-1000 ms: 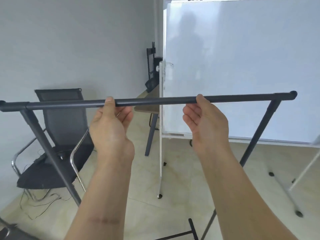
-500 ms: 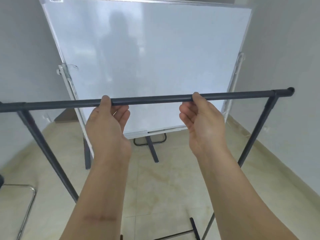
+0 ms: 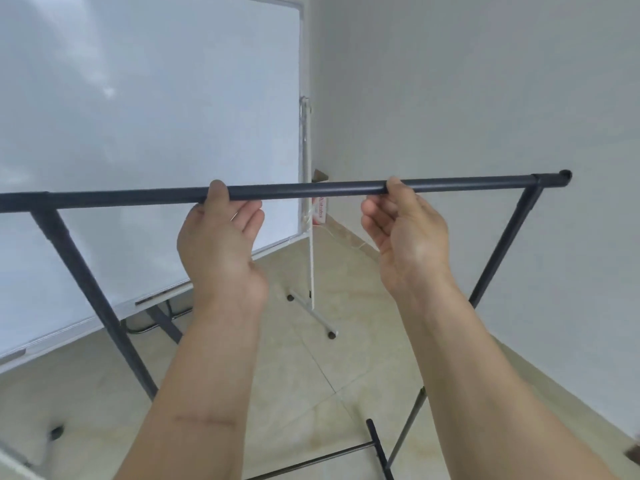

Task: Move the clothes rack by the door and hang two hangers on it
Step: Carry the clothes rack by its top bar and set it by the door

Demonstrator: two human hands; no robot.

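Both hands grip the clothes rack (image 3: 311, 188) from below: left hand (image 3: 221, 244) and right hand (image 3: 405, 240) curl over its top bar, set about evenly along it. Bar runs left-right across the body, roughly level. Whiteboard (image 3: 149, 133) stands close behind on the left, wall (image 3: 485, 98) on the right; its stand leg (image 3: 311, 306) likely obstructs forward travel. No door or hangers visible.
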